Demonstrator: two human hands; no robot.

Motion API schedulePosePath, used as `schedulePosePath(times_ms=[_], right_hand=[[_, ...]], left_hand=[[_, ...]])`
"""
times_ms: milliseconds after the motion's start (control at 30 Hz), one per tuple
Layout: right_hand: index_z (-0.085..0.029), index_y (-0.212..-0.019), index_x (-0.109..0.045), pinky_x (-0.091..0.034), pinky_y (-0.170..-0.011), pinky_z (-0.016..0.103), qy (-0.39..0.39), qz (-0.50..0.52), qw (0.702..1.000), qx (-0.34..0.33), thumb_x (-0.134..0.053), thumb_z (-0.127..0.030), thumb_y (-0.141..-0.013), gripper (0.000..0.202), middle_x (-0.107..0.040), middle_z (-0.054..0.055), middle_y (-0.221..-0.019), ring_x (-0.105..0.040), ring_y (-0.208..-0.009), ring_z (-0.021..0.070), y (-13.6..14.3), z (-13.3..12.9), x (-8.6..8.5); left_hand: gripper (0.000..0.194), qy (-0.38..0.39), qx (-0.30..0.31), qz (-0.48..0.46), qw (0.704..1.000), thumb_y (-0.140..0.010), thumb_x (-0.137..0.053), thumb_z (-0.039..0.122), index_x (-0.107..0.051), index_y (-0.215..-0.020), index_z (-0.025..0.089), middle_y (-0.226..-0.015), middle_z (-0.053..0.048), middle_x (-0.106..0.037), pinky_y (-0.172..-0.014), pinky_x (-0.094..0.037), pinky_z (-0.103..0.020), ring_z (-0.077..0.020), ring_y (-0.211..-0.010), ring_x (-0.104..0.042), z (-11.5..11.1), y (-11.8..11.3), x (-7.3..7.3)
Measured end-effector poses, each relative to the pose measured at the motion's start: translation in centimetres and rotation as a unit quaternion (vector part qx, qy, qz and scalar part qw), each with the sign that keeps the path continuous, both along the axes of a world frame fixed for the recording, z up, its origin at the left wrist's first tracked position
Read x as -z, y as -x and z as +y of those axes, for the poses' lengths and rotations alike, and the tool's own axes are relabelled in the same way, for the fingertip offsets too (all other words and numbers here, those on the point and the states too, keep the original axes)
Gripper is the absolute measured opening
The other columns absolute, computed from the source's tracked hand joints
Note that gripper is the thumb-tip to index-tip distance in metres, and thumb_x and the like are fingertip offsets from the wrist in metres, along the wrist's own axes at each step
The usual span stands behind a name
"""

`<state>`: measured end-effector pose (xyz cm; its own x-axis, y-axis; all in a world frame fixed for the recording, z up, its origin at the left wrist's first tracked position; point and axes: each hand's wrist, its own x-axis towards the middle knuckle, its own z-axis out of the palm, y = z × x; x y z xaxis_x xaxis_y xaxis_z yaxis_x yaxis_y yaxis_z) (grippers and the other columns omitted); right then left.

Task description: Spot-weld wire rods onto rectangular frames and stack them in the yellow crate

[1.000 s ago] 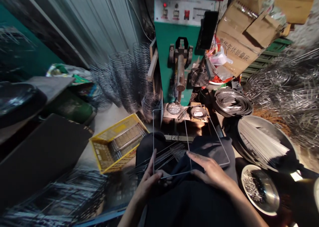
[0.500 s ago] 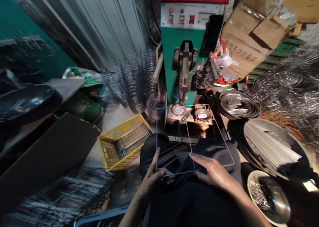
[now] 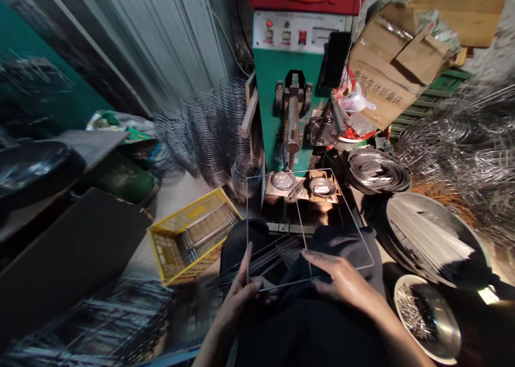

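A thin rectangular wire frame with one middle bar spans the space above my lap. At its lower left corner, my left hand grips it between thumb and fingers. My right hand pinches the near edge where the middle bar meets it. Loose straight wires lie across my dark trousers beneath the frame. Beyond the frame's far edge is a green machine with a metal rod arm. Two small dishes, one with shiny bits and another, sit on its low ledge.
A yellow crate with wire pieces stands at the left, near coiled wire stacks. On the right are a wide pan of flat strips, a bowl of small metal pieces, coiled strip and a cardboard box.
The view has shifted slightly, so the surroundings appear a little further left and lower. Both hands keep their hold on the wire frame.
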<state>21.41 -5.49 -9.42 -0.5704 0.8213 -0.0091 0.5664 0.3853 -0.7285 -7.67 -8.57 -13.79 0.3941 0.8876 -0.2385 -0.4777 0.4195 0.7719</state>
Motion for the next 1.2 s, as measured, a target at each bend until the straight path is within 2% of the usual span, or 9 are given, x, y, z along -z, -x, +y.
schedulePosePath(times_ms=[333, 500, 633, 833, 900, 1000, 1200], right_hand=[[-0.026, -0.145, -0.046, -0.042, -0.112, 0.040, 0.015, -0.015, 1.000, 0.010, -0.068, -0.011, -0.080, 0.070, -0.048, 0.004, -0.146, -0.050, -0.132, 0.0234, 0.0, 0.4, -0.2], [-0.027, -0.147, -0.043, -0.041, -0.114, 0.039, 0.011, -0.021, 1.000, -0.001, -0.068, -0.014, -0.083, 0.070, -0.047, 0.003, -0.147, -0.049, -0.133, 0.0221, -0.1, 0.6, -0.3], [-0.030, -0.149, -0.038, -0.041, -0.113, 0.038, 0.010, -0.012, 1.000, -0.001, -0.066, -0.015, -0.086, 0.071, -0.044, 0.002, -0.149, -0.048, -0.133, 0.0214, 0.0, 0.6, -0.6], [-0.032, -0.147, -0.041, -0.045, -0.109, 0.040, -0.005, -0.005, 1.000, 0.028, -0.065, -0.017, -0.087, 0.067, -0.049, 0.002, -0.145, -0.053, -0.129, 0.0230, 0.5, 0.3, -0.1], [-0.032, -0.146, -0.044, -0.047, -0.107, 0.039, -0.026, -0.009, 0.999, 0.038, -0.064, -0.018, -0.088, 0.063, -0.052, 0.002, -0.143, -0.055, -0.126, 0.0229, 0.6, 1.0, 0.5], [-0.028, -0.143, -0.050, -0.051, -0.102, 0.037, -0.062, -0.023, 0.996, 0.053, -0.064, -0.023, -0.089, 0.056, -0.059, 0.003, -0.137, -0.061, -0.120, 0.0231, 0.6, 3.9, 1.1], [-0.025, -0.142, -0.050, -0.053, -0.095, 0.038, -0.146, -0.053, 0.984, 0.089, -0.069, -0.036, -0.086, 0.060, -0.067, 0.006, -0.125, -0.065, -0.111, 0.0256, 0.4, 14.5, 0.6]], left_hand=[[0.102, 0.039, -0.021, -0.009, 0.999, -0.088, -0.063, 0.023, 0.016, -0.152, 0.034, -0.081, -0.009, -0.074, -0.061, -0.049, -0.028, -0.0219, -0.067, -0.069, 0.3, -0.2, -1.2], [0.100, 0.028, -0.036, -0.016, 0.999, -0.088, -0.063, 0.024, 0.011, -0.154, 0.033, -0.073, -0.006, -0.072, -0.056, -0.046, -0.025, -0.0199, -0.061, -0.067, 0.4, -0.4, -1.4], [0.096, 0.036, -0.042, -0.013, 0.998, -0.088, -0.062, 0.024, 0.007, -0.155, 0.034, -0.077, -0.006, -0.073, -0.060, -0.049, -0.028, -0.0198, -0.063, -0.067, 0.4, -0.4, -1.7], [0.101, 0.030, -0.027, 0.005, 0.999, -0.086, -0.064, 0.023, 0.009, -0.154, 0.036, -0.080, -0.005, -0.074, -0.062, -0.052, -0.031, -0.0221, -0.066, -0.069, 0.9, -0.2, -0.9], [0.101, 0.013, -0.033, -0.001, 0.999, -0.086, -0.063, 0.022, 0.011, -0.154, 0.034, -0.081, -0.006, -0.075, -0.063, -0.052, -0.033, -0.0228, -0.068, -0.070, 2.0, -0.2, -0.4], [0.103, -0.024, -0.036, 0.000, 0.999, -0.084, -0.063, 0.018, 0.010, -0.155, 0.028, -0.079, -0.007, -0.075, -0.064, -0.053, -0.033, -0.0236, -0.070, -0.071, 5.5, -0.2, 0.3], [0.093, -0.058, -0.058, 0.001, 0.997, -0.082, -0.063, 0.012, -0.009, -0.157, 0.023, -0.080, -0.005, -0.075, -0.066, -0.058, -0.032, -0.0236, -0.075, -0.073, 15.6, 0.0, -0.1]])
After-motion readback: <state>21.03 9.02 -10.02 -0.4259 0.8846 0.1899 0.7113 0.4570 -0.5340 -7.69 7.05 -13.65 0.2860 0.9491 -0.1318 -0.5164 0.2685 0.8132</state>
